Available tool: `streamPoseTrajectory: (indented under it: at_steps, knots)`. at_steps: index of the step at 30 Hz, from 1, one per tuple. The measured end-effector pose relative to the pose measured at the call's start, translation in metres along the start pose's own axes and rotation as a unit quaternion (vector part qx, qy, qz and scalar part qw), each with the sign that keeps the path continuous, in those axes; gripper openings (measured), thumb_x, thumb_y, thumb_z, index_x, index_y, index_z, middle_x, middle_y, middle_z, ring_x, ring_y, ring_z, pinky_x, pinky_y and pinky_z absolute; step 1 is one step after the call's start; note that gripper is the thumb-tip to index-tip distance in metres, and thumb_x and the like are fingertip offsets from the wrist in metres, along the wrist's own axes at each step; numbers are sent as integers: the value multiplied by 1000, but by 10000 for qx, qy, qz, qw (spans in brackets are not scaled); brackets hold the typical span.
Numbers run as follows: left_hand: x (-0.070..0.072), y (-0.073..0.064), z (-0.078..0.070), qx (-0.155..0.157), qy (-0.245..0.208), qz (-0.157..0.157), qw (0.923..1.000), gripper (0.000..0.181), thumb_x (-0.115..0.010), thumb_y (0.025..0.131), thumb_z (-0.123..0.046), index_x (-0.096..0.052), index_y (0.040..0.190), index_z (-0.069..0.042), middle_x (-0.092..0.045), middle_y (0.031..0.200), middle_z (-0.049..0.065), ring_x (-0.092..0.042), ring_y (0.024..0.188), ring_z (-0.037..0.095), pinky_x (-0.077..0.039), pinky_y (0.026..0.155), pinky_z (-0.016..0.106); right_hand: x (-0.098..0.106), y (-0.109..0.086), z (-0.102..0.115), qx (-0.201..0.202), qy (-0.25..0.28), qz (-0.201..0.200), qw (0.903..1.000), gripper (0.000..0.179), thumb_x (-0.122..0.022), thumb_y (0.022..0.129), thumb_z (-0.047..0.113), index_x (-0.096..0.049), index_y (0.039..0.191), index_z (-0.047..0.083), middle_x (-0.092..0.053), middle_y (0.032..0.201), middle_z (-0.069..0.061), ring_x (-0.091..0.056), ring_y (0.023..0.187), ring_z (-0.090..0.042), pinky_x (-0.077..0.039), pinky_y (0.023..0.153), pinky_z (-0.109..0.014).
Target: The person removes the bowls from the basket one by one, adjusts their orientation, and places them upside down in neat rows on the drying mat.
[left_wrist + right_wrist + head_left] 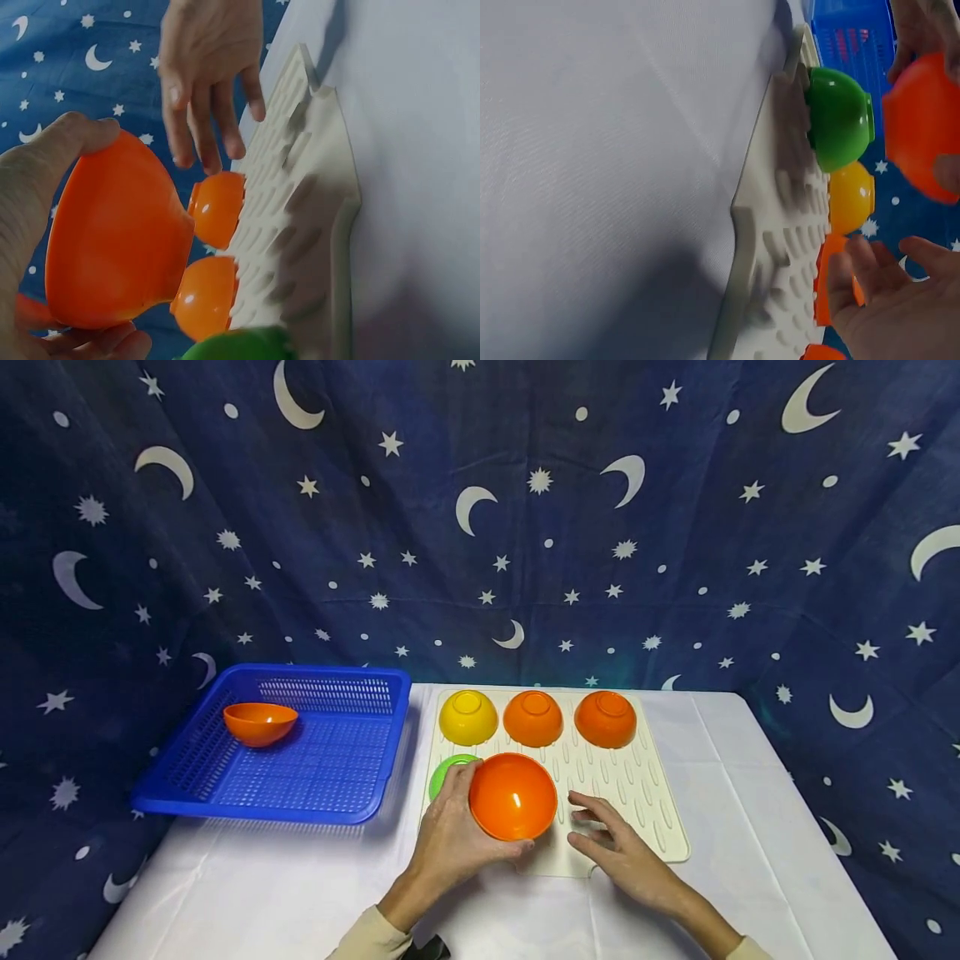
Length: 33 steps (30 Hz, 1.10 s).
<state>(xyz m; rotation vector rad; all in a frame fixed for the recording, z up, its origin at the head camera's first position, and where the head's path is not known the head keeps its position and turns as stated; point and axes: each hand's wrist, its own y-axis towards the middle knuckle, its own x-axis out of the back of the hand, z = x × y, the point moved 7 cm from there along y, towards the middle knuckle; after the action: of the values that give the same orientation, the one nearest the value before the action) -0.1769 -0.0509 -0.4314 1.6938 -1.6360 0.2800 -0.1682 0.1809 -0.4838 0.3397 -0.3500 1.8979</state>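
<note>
My left hand [457, 831] grips an orange bowl [513, 797] by its rim, thumb below and fingers at the far side. The bowl's open mouth faces the head camera, and it is held up over the white drying mat [622, 785]. To its right, my right hand [626, 856] hovers with fingers apart and holds nothing. A green bowl [840, 120] sits upside down on the mat, partly hidden by the left hand in the head view. Behind stand an upturned yellow bowl [468, 718] and two upturned orange bowls, one in the middle [533, 719] and one at right [605, 720].
At the left stands a blue plastic basket [322, 810] with one more orange bowl [260, 724] tilted inside it. A white cloth [757, 827] covers the table. Dark blue curtains [450, 593] with moons and stars hang behind and at both sides.
</note>
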Motion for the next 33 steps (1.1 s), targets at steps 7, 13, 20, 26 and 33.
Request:
streamPoseTrajectory:
  at_steps: [7,13,20,26,33]
  knots:
    - [-16,-2,-5,-24,-91,87,9999,106,-96,54,-54,-52,140,-11,-53,126,2,-64,104,19,-58,81,41,-5,3,7,-86,584,-19,9983,60,-63,102,24,-35,153,7,-47,134,-14,-54,114,-27,-50,89,-32]
    - [-28,-5,-7,45,-218,131,9997,109,-96,54,-51,-49,143,-9,-52,126,4,-64,104,21,-57,81,41,-5,2,15,307,1271,62,9914,56,-56,104,11,-33,152,-6,-56,128,-23,-62,107,-19,-51,90,-27]
    - [-39,-4,-7,274,-198,203,9992,119,-97,56,-44,-40,151,-1,-48,133,12,-57,114,29,-54,88,48,-3,3,14,47,1523,-149,9882,61,-58,103,10,-30,155,-4,-50,138,-24,-61,110,-18,-51,92,-26]
    - [-41,-1,-8,168,385,-71,9991,109,-95,53,-51,-50,141,-6,-53,126,9,-56,109,23,-56,83,43,-4,3,13,-62,1493,-233,9885,64,-58,102,10,-28,157,-1,-51,140,-24,-55,123,-32,-49,95,-24]
    - [-45,2,-6,195,358,-54,9992,110,-96,51,-54,-52,139,-4,-54,125,9,-52,110,23,-54,83,41,-2,4,8,-293,1403,-405,9888,64,-60,101,11,-32,158,4,-49,135,-20,-60,109,-24,-50,92,-30]
